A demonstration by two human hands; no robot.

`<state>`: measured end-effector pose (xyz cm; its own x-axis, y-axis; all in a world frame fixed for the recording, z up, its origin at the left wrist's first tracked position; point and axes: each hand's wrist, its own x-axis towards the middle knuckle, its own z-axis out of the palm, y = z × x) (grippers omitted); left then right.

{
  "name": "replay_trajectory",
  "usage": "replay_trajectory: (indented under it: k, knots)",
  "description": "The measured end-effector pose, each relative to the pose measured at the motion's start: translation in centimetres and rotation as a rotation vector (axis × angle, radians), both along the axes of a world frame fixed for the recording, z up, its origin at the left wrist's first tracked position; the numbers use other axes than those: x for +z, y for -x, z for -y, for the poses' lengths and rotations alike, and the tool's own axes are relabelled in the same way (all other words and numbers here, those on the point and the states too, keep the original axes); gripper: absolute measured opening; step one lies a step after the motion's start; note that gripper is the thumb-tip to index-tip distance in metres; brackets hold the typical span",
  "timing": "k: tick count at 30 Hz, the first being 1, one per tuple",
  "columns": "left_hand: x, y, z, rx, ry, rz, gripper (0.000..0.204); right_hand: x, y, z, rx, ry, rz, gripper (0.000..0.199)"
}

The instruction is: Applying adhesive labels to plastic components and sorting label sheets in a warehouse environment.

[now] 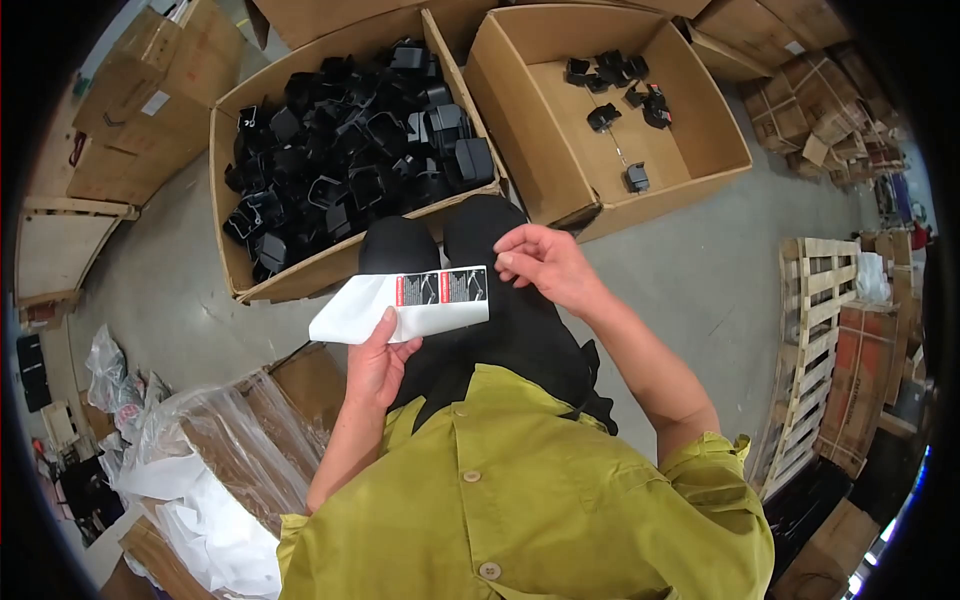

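Note:
My left hand (376,362) grips a white strip of backing paper (345,308) from below, with the thumb on top. Two red, black and white printed stickers (464,287) sit side by side toward the strip's right end. Just off that end is my right hand (556,264), its thumb and index finger pinched together; whatever may be between them is too small to see. The strip lies over my dark-trousered thighs (520,335). Beyond my knees, a cardboard box (235,262) is heaped with black plastic housings (350,140).
A second cardboard box (520,120), at the right, holds several black housings (636,177). Torn clear plastic wrap (255,425) and white paper (215,530) lie at my left. A wooden pallet (812,330) stands upright at the right, near stacked cartons (855,390).

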<state>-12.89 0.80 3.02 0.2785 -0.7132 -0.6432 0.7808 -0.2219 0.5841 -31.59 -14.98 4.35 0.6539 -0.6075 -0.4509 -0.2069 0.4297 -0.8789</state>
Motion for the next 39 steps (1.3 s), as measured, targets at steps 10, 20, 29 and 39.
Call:
replay_trajectory:
  k: [10,20,29,39]
  knots:
    - [-0.7,0.7,0.0,-0.089,0.011,0.101,0.039,0.7,-0.7,-3.3,0.039,0.723,-0.107,0.007]
    - [0.5,1.0,-0.9,-0.148,0.018,-0.027,0.032,0.7,-5.1,-5.0,0.452,1.031,-0.184,0.017]
    - [0.5,1.1,-1.5,-0.092,-0.082,-0.054,0.03,-0.6,-5.9,-4.4,0.498,1.159,-0.174,0.008]
    - [-0.1,0.9,-1.6,-0.105,-0.029,-0.022,0.031,-0.1,-6.0,-4.8,0.503,1.05,-0.132,0.011]
